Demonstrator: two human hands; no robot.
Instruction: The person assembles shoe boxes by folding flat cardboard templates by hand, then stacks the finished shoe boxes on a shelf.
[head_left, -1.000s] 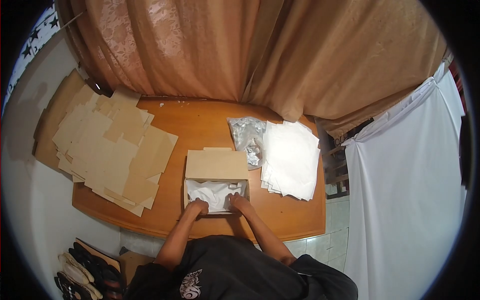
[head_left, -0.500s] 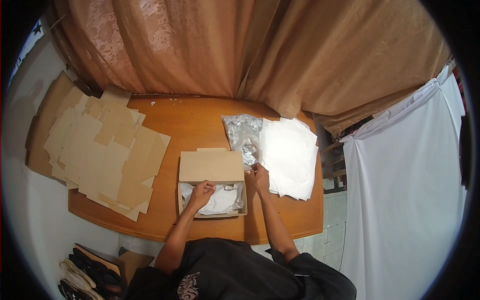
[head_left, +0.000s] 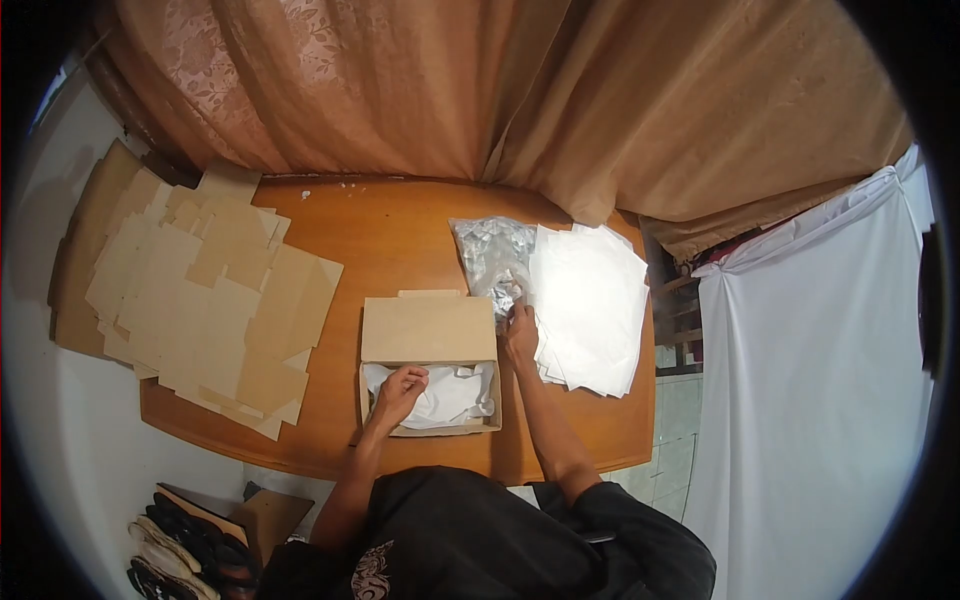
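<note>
An open cardboard box (head_left: 428, 330) stands near the table's front edge, its lid folded back. White paper (head_left: 455, 398) lines its inside. Over the left part of that paper is my left hand (head_left: 401, 391), fingers bent together; whether they pinch anything is too small to tell. My right hand (head_left: 520, 335) reaches to the mouth of a clear plastic bag (head_left: 490, 250) holding silvery pieces. Its fingertips are partly hidden at the bag, so what they hold cannot be made out. White paper sheets (head_left: 590, 305) lie stacked right of the bag.
Flat cardboard pieces (head_left: 200, 300) are piled across the left of the wooden table (head_left: 350, 230). Brown curtains (head_left: 400, 90) hang behind it, and a white cloth (head_left: 800, 370) hangs at the right. Shoes (head_left: 185, 545) sit at the lower left.
My right hand has moved slightly forward, further onto the bag's mouth. My left hand stays over the paper in the box. The whole view has shifted slightly.
</note>
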